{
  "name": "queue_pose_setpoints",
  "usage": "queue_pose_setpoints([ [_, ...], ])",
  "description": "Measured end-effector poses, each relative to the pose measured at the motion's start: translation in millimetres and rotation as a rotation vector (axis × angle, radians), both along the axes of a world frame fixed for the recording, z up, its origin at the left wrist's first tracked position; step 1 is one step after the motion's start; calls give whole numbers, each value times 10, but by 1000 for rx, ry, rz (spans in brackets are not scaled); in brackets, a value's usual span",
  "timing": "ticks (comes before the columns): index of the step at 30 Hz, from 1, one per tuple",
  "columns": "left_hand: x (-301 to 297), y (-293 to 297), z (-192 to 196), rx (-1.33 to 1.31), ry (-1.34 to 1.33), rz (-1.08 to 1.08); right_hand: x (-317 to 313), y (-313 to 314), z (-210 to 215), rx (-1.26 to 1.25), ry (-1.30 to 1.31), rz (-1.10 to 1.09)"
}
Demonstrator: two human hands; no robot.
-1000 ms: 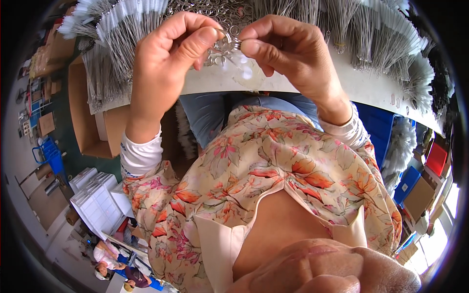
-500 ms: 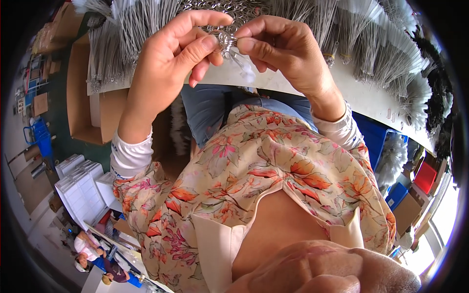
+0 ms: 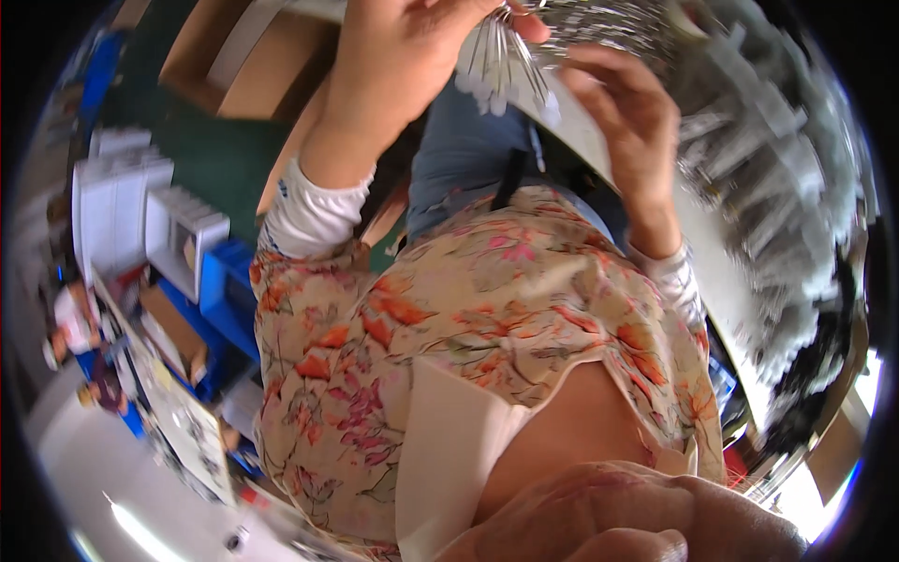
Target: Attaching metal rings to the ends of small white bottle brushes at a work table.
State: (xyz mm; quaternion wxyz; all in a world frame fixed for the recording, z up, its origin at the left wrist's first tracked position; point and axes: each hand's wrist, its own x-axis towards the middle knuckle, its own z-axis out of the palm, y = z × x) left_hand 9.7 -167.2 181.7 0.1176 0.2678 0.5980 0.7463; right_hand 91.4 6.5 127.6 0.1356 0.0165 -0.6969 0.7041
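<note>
A small bundle of wire brushes [image 3: 506, 61] hangs just under the fingertips of the left hand [image 3: 398, 61], at the upper edge of the view. These fingers are closed and grip the bundle near its top, so that the thin metal stems spread downward like a fan and the pale, soft ends point away from the fingers. The right hand [image 3: 637, 126] is near, to the right of the bundle and apart from it; its fingers are bent and blurred, and I cannot tell if they hold something. Just beyond the right fingertips lies a heap of shiny metal pieces [image 3: 613, 28], on the white table [image 3: 707, 239]. Farther to the right of these fingers are many larger bunches of brushes [image 3: 763, 140] with pale ends, and below them some black bristles [image 3: 805, 398]. To the left of the left fingers, well apart, there is an open cardboard box [image 3: 267, 80]. Lower and farther left from them stand white crates [image 3: 122, 201] and a blue crate [image 3: 225, 295]
</note>
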Motion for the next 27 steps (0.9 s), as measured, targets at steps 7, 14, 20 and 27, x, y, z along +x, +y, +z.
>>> queue_pose_setpoints([
  [7, -63, -1093, -360, -564, 133, 122, 297, 221, -304, 114, -241, -53],
  [14, -124, -1398, -2810, -1276, 500, 25, 345, -6, -552, 32, -539, 24],
  [20, 294, -1901, -3823, -1613, -43, -141, 257, -46, -424, 98, -576, 30],
  [27, 969, -2357, -4564, -1736, -354, -188, 323, 191, -341, 74, -622, 114],
])
